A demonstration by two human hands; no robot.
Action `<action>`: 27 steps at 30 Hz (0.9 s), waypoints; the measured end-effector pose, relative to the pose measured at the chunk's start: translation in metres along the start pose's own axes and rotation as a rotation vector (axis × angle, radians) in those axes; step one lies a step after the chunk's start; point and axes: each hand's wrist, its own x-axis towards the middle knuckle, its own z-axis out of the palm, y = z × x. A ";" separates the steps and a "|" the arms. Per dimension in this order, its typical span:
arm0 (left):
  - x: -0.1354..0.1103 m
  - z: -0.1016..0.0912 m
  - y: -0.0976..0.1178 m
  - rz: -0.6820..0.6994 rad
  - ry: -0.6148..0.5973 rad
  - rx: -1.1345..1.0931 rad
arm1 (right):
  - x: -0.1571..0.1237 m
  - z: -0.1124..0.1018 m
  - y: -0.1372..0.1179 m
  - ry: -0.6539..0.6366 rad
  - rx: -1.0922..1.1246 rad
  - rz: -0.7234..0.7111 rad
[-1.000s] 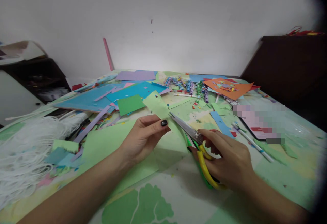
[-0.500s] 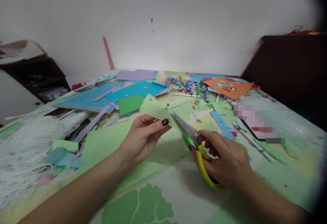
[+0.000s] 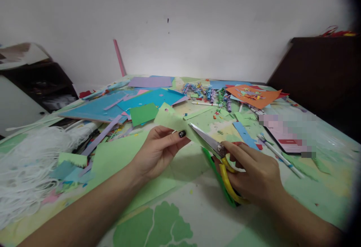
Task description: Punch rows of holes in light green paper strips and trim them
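My left hand (image 3: 158, 151) pinches a light green sheet of paper (image 3: 172, 121), thumb on top with a black-painted nail, and holds it just above the table. My right hand (image 3: 254, 175) grips scissors (image 3: 214, 149) with yellow and green handles. Their metal blades point up and left, closed together along the paper's right edge beside my left thumb. Beneath both hands lies a larger light green sheet (image 3: 121, 156).
The table (image 3: 180, 217) has a green-patterned cover strewn with paper scraps. Blue sheets (image 3: 113, 106) and a dark green piece (image 3: 143, 113) lie at the back left, an orange sheet (image 3: 254, 96) and curled strips (image 3: 203, 91) at the back. White string (image 3: 25, 164) is piled left. Pens (image 3: 279, 156) lie right.
The scissor blades have come together along the green paper, and my right hand has shifted slightly right. My left hand has raised the paper a little.
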 end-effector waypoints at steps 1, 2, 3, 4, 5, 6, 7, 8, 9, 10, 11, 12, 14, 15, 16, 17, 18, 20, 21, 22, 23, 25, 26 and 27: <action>0.000 0.000 0.000 -0.001 0.003 -0.006 | 0.000 0.000 0.000 0.008 -0.023 -0.008; 0.000 -0.001 0.000 -0.003 0.003 -0.009 | 0.000 -0.001 0.001 0.015 -0.040 -0.015; 0.000 -0.001 0.000 -0.004 -0.001 -0.011 | 0.000 -0.001 0.002 0.021 -0.050 -0.019; 0.000 -0.001 0.000 -0.006 -0.006 -0.013 | 0.000 -0.001 0.002 0.029 -0.054 -0.026; 0.000 -0.001 0.000 -0.007 -0.013 -0.015 | -0.001 0.000 0.003 0.038 -0.053 -0.034; 0.001 -0.002 0.000 -0.007 -0.021 -0.019 | -0.001 0.000 0.003 0.046 -0.052 -0.042; 0.001 -0.002 0.000 -0.008 -0.027 -0.021 | -0.001 0.001 0.004 0.056 -0.055 -0.048; 0.001 -0.002 0.000 -0.010 -0.030 -0.023 | -0.002 0.001 0.004 0.063 -0.060 -0.051; 0.001 -0.002 0.000 -0.014 -0.026 -0.027 | -0.002 0.002 0.005 0.069 -0.068 -0.051; 0.001 -0.001 0.000 -0.019 -0.018 -0.033 | -0.002 0.003 0.005 0.072 -0.075 -0.046; 0.001 -0.001 -0.001 -0.023 -0.008 -0.041 | -0.002 0.004 0.005 0.072 -0.081 -0.041; 0.001 -0.001 -0.001 -0.026 0.008 -0.051 | -0.003 0.004 0.004 0.072 -0.086 -0.037; 0.000 -0.001 -0.001 -0.026 0.041 -0.065 | -0.004 0.005 0.004 0.072 -0.093 -0.032; 0.000 -0.001 -0.001 -0.026 0.053 -0.070 | -0.004 0.006 0.004 0.072 -0.095 -0.031; 0.000 -0.001 -0.002 -0.025 0.060 -0.074 | -0.005 0.006 0.004 0.074 -0.096 -0.034; -0.001 -0.001 -0.002 -0.026 0.059 -0.077 | -0.005 0.007 0.003 0.079 -0.098 -0.037; -0.001 -0.001 -0.002 -0.030 0.054 -0.079 | -0.006 0.007 0.003 0.082 -0.098 -0.039; 0.000 -0.001 -0.002 -0.038 0.039 -0.079 | -0.007 0.007 0.002 0.090 -0.098 -0.044; 0.000 -0.001 -0.002 -0.040 0.034 -0.077 | -0.006 0.007 0.002 0.093 -0.098 -0.042; 0.000 -0.002 -0.002 -0.039 0.030 -0.076 | -0.006 0.007 0.002 0.090 -0.094 -0.038; 0.001 -0.002 -0.001 -0.037 0.023 -0.075 | -0.005 0.007 0.002 0.080 -0.081 -0.027; 0.001 -0.003 -0.001 -0.027 -0.007 -0.067 | -0.003 0.005 0.002 0.052 -0.025 0.019; 0.001 -0.003 -0.001 -0.022 -0.027 -0.062 | -0.002 0.004 0.003 0.035 0.015 0.049; 0.001 -0.003 0.000 -0.017 -0.051 -0.054 | 0.000 0.002 0.004 0.022 0.061 0.070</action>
